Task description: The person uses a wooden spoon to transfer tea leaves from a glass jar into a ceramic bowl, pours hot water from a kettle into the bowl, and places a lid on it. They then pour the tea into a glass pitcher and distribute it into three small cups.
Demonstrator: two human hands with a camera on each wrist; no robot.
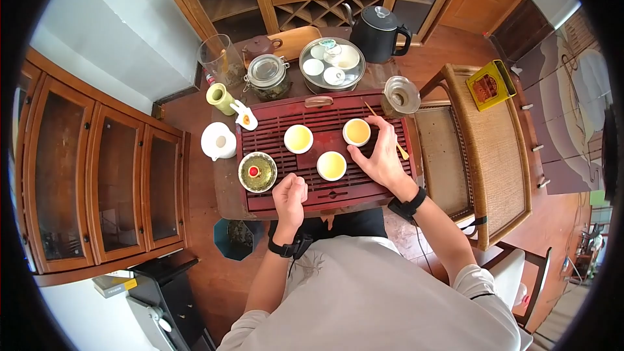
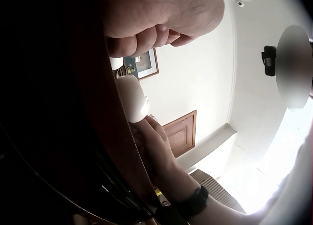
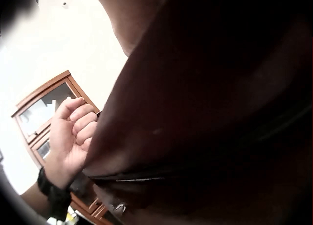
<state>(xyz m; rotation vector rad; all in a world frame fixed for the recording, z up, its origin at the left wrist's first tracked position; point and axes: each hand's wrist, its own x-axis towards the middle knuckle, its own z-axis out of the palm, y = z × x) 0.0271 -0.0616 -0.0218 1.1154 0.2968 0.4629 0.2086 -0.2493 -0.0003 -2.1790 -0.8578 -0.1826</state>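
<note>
On the red slatted tray [image 1: 286, 207], three white cups hold yellow liquid: a left cup [image 1: 299, 138], a front cup [image 1: 331, 166] and a right cup [image 1: 357, 132]. My right hand [image 1: 385, 159] has its thumb and fingers around opposite sides of the right cup. At the tray's front edge rests my left hand [image 1: 290, 199], its fingers curled with nothing visible in them. Beside it is a patterned bowl [image 1: 258, 172] with a red knob and greenish contents. The left wrist view shows a white cup [image 2: 131, 98] near the right hand's fingers [image 2: 155, 127].
Behind the tray stand a glass jar [image 1: 267, 78], a lidded glass bowl [image 1: 332, 65] of cups, and a black kettle [image 1: 380, 32]. A white pitcher [image 1: 218, 141] is left of the tray; a glass strainer cup [image 1: 400, 96] stands at its back right corner. A wooden pick lies by my right hand.
</note>
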